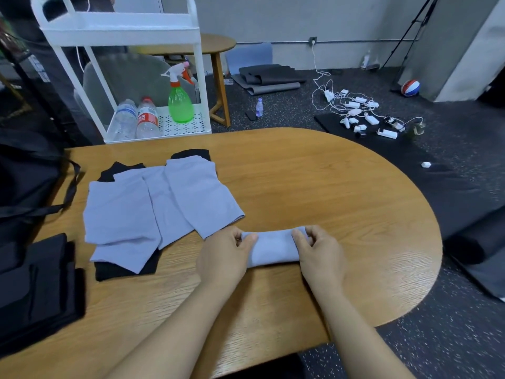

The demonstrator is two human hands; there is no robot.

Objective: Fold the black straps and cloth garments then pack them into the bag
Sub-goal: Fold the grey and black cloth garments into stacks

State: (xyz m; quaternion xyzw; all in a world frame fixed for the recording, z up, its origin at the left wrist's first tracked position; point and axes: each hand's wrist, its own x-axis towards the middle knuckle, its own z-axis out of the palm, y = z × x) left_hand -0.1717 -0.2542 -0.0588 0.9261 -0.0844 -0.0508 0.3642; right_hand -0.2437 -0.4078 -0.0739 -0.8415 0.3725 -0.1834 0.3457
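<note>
A small folded lavender cloth lies on the wooden table in front of me. My left hand pinches its left end and my right hand pinches its right end. Several flat lavender cloths overlap to the left, with black garments underneath them. A stack of folded black straps sits at the table's near left. The black bag stands at the far left, its strap trailing onto the table.
A white rolling cart behind the table holds water bottles and a green spray bottle. Chargers and white cables lie on the dark floor to the right. A second wooden table and grey mats stand further back.
</note>
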